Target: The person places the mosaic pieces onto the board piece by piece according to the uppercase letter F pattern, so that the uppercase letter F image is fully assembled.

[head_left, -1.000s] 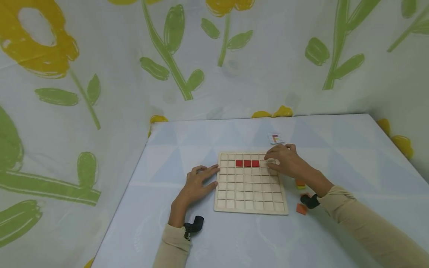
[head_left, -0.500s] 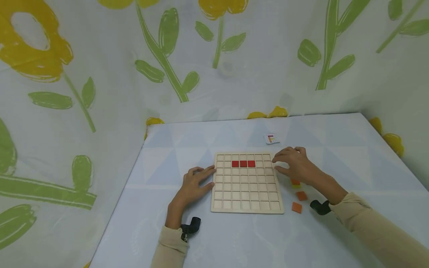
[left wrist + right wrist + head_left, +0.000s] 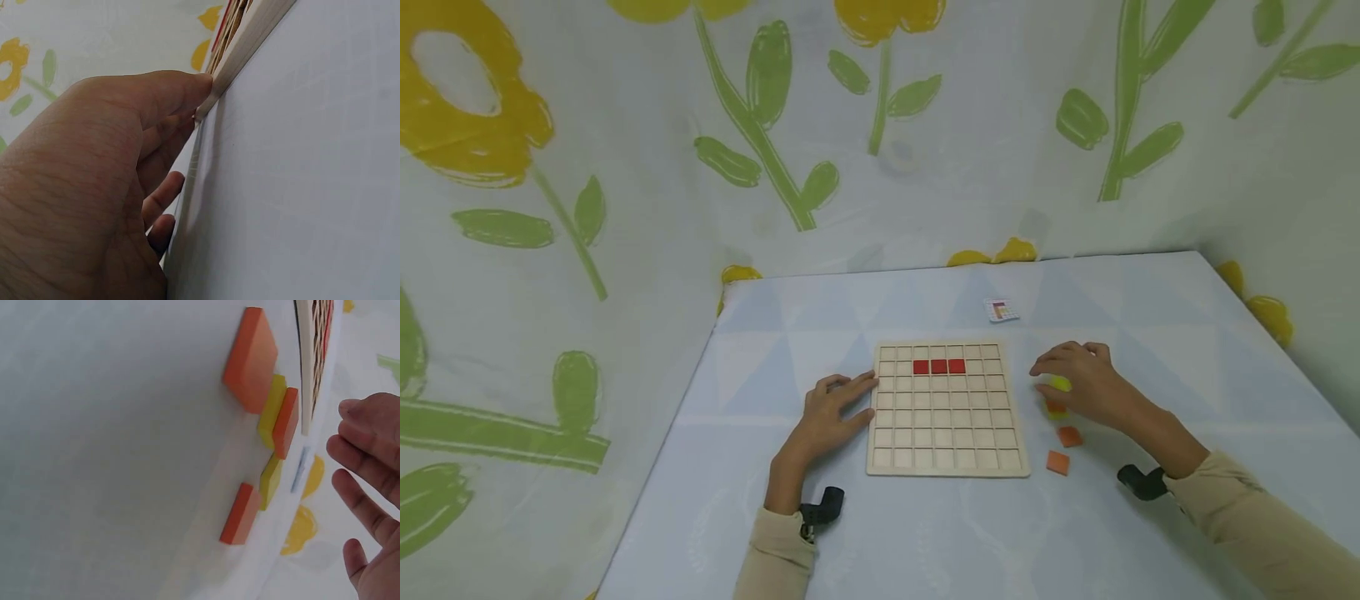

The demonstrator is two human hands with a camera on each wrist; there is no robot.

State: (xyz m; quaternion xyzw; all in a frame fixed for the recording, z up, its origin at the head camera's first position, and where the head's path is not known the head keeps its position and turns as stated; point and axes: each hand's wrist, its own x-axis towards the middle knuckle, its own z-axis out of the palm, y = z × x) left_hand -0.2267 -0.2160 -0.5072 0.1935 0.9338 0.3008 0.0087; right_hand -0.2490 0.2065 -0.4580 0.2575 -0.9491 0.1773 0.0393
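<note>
A pale wooden grid board point(image 3: 946, 417) lies on the table, with three red tiles point(image 3: 938, 367) side by side in its second row from the far edge. My left hand point(image 3: 833, 417) rests at the board's left edge, thumb and fingertips touching the rim, as the left wrist view also shows. Off the board's right side, my right hand point(image 3: 1093, 387) hovers above loose tiles with nothing in its fingers. Below it are a yellow tile point(image 3: 1061, 382) and an orange tile point(image 3: 286, 423) lying on another yellow tile point(image 3: 272, 411). Two more orange tiles point(image 3: 1057, 462) lie nearer the front.
Beyond the board lies a small card point(image 3: 1002, 310) printed with a coloured grid pattern. The table point(image 3: 925, 533) has a pale triangle-patterned cover. A flower-printed curtain point(image 3: 647, 150) hangs at the back and sides.
My right hand has moved off the board's upper right part, rightward and nearer, over the loose tiles. The red tiles stay in their row. My left hand keeps its place at the board's edge.
</note>
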